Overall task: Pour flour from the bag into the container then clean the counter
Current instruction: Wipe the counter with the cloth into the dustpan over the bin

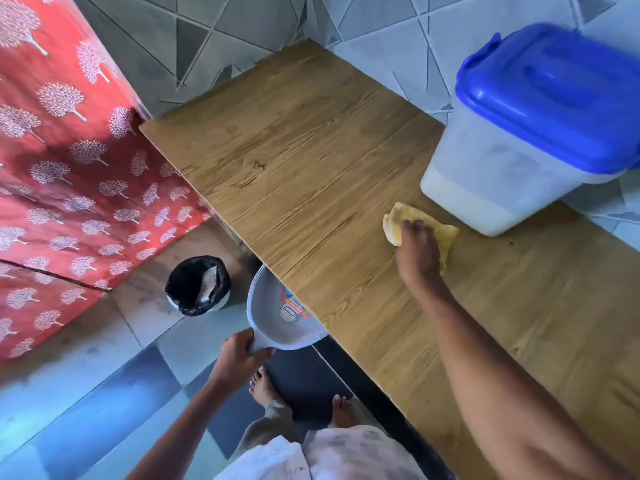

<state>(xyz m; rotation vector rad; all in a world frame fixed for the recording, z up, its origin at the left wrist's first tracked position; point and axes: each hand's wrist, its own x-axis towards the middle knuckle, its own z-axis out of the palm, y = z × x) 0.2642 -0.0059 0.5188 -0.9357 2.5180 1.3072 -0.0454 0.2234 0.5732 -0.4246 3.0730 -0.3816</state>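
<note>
place: home kitchen | evid: wood-grain laminate counter (311,161) w/ grey geometric-tile wall (242,26) behind | translucent plastic storage container w/ blue lid (519,140) on it | small black-lined waste bin (198,285) on tiled floor | red tree-print cloth (69,168) beside

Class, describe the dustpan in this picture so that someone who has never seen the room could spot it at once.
Start at the wooden counter and follow its near edge toward the person. Just below that edge, over the tiled floor, the left hand holds the dustpan with its lip tucked under the counter. It is pale grey with a printed label inside, unlike the round black-lined bin standing on the floor beside it.
</note>
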